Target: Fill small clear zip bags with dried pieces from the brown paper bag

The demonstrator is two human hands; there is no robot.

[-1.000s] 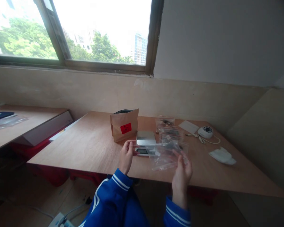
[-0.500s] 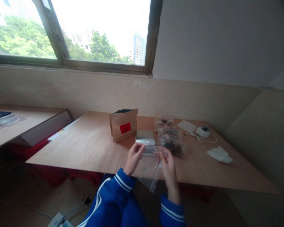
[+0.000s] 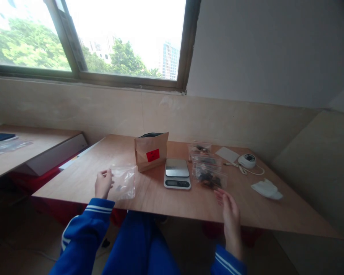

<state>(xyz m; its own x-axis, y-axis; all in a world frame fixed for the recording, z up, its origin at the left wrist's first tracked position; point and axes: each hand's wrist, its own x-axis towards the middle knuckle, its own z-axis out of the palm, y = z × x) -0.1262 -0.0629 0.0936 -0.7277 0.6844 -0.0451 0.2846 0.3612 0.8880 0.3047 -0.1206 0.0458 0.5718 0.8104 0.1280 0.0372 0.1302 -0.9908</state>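
Clear, glossy, crinkled plastic on the bag (image 3: 123, 182) pinched in the left hand (image 3: 103, 184). Smooth, matt plywood with faint grain on the bench (image 3: 109, 160). Matt brown kraft paper on the pouch (image 3: 151, 151), with a red paper sticker (image 3: 153, 155). Brushed, shiny metal on the plate of the scale (image 3: 177, 173), pale plastic below. Glossy clear plastic on the filled bags (image 3: 208, 171). Soft white crumpled cloth or tissue (image 3: 267, 189), hard to tell which. Smooth blue knit fabric on the sleeve (image 3: 86, 225).

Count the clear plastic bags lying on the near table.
4: one under the left hand, the clear bag; three filled bags in a row right of the scale, at. Overlaps may hide more.
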